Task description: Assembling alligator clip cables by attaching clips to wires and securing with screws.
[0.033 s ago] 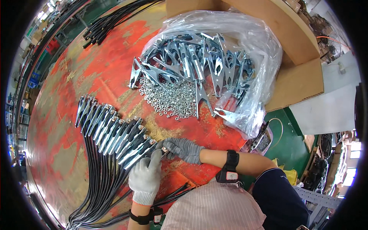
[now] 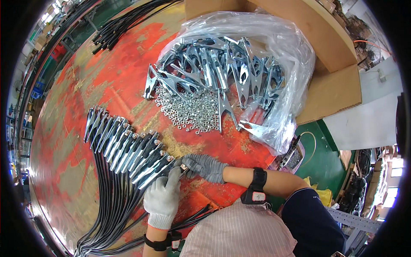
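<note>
Though beside glossy, tapered metal clamps (image 2: 124,157), white-knit left grip (image 2: 162,198); grey-striped right grip (image 2: 206,167); both closures unclear.

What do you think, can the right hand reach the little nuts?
Probably yes: only worn tabletop seems to separate the gray-gloved right hand from the hex nuts, though that hand is at the spring clamps.

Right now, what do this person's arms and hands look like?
The left hand wears a white knit glove; the right hand wears a streaked dark grey glove. Each forearm has a black strap carrying a black, box-like device with a pale label. A short navy sleeve ends near the right elbow; no left sleeve shows.
</note>
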The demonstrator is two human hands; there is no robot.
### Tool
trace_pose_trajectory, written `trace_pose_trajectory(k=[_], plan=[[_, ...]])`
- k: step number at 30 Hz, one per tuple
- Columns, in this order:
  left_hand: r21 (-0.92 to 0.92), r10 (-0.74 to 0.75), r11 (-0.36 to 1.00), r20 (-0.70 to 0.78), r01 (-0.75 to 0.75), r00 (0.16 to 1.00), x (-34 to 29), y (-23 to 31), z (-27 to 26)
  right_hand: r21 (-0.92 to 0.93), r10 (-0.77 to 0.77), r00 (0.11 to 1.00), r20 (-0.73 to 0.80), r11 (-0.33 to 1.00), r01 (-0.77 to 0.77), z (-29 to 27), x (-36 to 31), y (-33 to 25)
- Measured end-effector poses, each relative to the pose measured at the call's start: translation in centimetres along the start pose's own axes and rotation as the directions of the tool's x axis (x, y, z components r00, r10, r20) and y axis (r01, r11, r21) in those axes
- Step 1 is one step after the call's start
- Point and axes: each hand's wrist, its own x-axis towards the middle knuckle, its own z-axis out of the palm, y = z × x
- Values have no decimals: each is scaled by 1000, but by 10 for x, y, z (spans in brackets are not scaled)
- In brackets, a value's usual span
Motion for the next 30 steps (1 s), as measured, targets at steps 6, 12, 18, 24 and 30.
trace_pose_trajectory(k=[6,12,18,24,30], plan=[[290,221,936,-47,-199,974,-14,-5,3,-768,-379,921,-87,615,181,-41,-9,-34],[176,195,967,-58,-182,979,-14,-1,10,-993,-468,877,-110,97,-72,-89,-23,-44],[200,181,966,-73,-164,981,-17,1,11,-999,-410,912,-27,48,-8,-81,-7,-39],[183,187,968,-70,-172,980,-15,-1,12,-998,-379,924,-46,46,-30,-81,19,-43],[189,175,970,-100,-154,979,-15,0,11,-999,-323,946,-27,-17,-34,-81,26,-53]])
